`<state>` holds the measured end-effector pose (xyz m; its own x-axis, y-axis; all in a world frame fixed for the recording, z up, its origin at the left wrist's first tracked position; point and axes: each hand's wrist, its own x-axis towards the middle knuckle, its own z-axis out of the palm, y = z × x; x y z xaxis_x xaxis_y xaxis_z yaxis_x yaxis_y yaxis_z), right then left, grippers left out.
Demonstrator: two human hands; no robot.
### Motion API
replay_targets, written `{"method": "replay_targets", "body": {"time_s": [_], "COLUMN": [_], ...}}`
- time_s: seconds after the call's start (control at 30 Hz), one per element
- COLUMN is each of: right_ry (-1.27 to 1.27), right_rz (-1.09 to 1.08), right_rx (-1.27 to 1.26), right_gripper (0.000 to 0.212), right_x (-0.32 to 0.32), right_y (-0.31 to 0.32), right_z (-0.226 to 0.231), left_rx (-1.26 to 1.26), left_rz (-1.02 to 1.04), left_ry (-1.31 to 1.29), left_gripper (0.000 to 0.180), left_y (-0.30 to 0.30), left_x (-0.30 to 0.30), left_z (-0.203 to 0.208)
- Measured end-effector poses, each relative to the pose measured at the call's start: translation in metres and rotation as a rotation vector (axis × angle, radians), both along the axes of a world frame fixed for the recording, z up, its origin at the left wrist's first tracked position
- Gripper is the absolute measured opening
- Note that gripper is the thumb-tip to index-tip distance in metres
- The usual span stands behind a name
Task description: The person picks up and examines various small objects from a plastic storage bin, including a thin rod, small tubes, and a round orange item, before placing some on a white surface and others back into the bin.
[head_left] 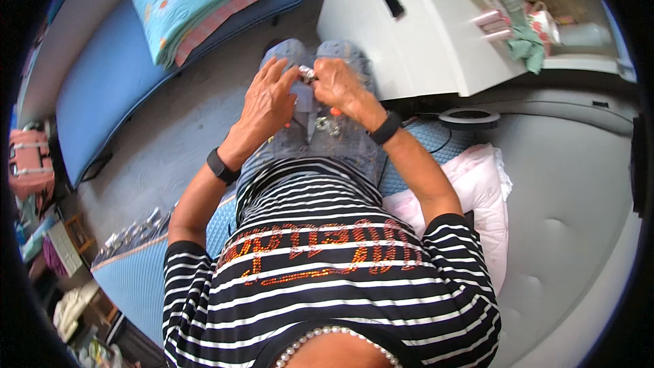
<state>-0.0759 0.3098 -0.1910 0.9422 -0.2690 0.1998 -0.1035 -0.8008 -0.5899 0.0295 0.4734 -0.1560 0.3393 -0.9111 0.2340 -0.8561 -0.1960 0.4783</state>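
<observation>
Above my knees, both hands meet at a small, shiny silvery piece (306,73); its exact kind is too small to make out. My right hand (340,88) is closed, thumb and fingers pinching the piece from the right. My left hand (267,99) has bent fingers, their tips closing on its left side. On my lap, below the hands, rests a clear plastic container (303,140) with small orange parts at its sides. A little heap of shiny silvery bits (327,125) shows in it. My fingers partly hide the container's far end.
A blue padded bench (102,109) with a folded light-blue quilt (187,0) stands at far left. White cabinet (402,34) ahead right carries cluttered shelves. Beside me at right are a pink cloth (477,194), a round dark-rimmed object (470,118) and a grey padded surface (565,211).
</observation>
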Motion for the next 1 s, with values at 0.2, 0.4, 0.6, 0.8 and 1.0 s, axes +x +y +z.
{"method": "replay_targets", "body": {"time_s": [0.2, 0.4, 0.6, 0.8, 1.0], "right_ry": [0.024, -0.304, -0.277, -0.299, -0.485], "right_rz": [-0.137, -0.525, -0.729, -0.689, -0.674], "right_rx": [0.181, -0.226, -0.336, -0.385, -0.309], "right_gripper": [0.014, 0.02, 0.015, 0.021, 0.015], "right_x": [-0.046, -0.085, -0.101, -0.095, -0.089], "right_y": [0.005, -0.013, -0.056, -0.073, -0.032], "right_z": [0.088, 0.184, 0.181, 0.179, 0.178], "left_rx": [-0.142, -0.546, -0.336, -0.252, -0.537], "left_rz": [-0.058, -0.386, -0.48, -0.419, -0.45], "left_ry": [0.467, 0.35, 0.131, -0.181, -0.168], "left_gripper": [0.049, 0.05, 0.052, 0.058, 0.036], "left_y": [-0.028, -0.084, -0.151, -0.172, -0.157], "left_x": [-0.004, -0.025, -0.041, -0.047, -0.03], "left_z": [0.031, 0.126, 0.125, 0.113, 0.104]}}
